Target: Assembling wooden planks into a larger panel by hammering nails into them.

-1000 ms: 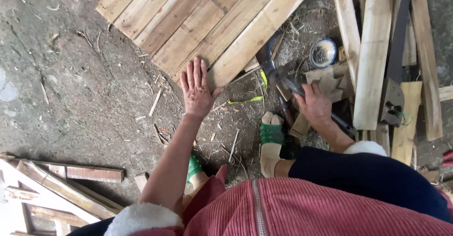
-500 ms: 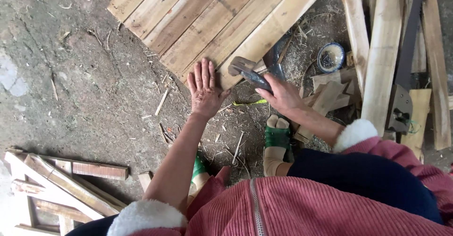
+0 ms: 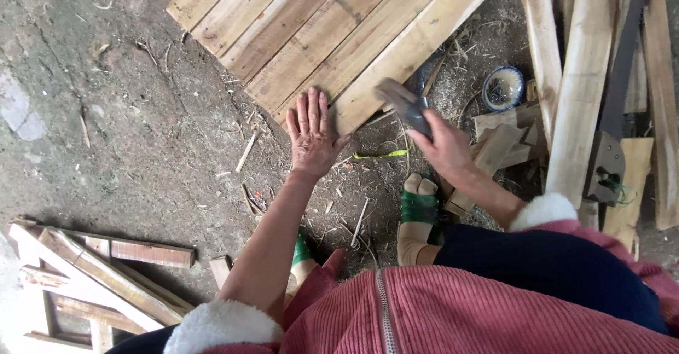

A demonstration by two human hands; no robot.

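1. At my twelve o'clock, a panel of pale wooden planks (image 3: 332, 28) lies slanted on the dirt ground (image 3: 106, 113), its boards butted edge to edge.
2. The hammer (image 3: 403, 103) is motion-blurred, its handle hidden in the fist.
3. My left hand (image 3: 311, 138) lies flat, fingers spread, touching the panel's near edge; my right hand (image 3: 445, 149) is clenched around the hammer at one o'clock.

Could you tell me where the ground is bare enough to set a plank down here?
The widest bare patch is the dirt ground left of the joined boards and above the scrap frame. Right of the right hand it is crowded: loose planks, offcuts, a small bowl.
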